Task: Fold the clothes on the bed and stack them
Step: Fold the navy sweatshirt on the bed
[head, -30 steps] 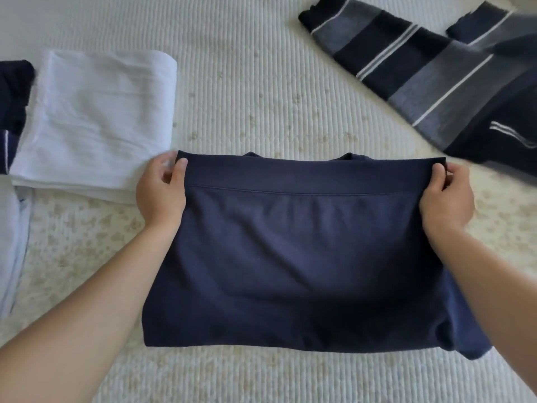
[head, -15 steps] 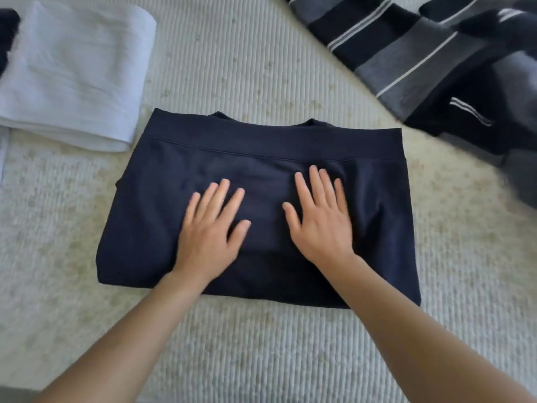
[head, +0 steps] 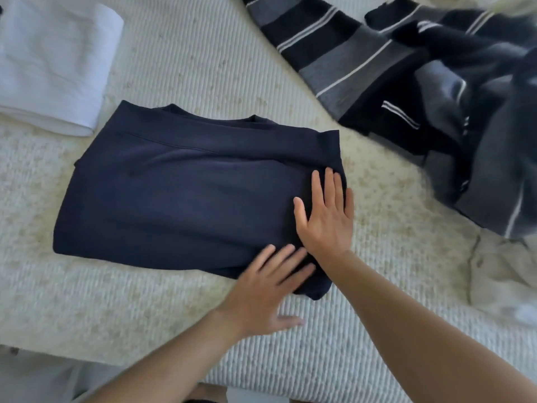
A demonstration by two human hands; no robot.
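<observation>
A folded navy garment [head: 180,196] lies flat on the cream quilted bed [head: 203,53]. My right hand [head: 325,216] presses flat on the garment's right edge, fingers straight and pointing away from me. My left hand [head: 267,289] lies with straight fingers on the garment's near right corner, its palm over the bed just in front. Neither hand grips the cloth. At the far left sits a folded white garment [head: 55,59]. An unfolded navy and grey striped garment [head: 406,82] sprawls at the far right.
A crumpled cream cloth [head: 505,280] lies at the right edge of the bed. The bed's near edge [head: 116,365] runs along the bottom left, with pale floor below it.
Both hands let go of the navy garment's far corners, pressed flat on its middle, then slid to its right side. The view has shifted left and tilted.
</observation>
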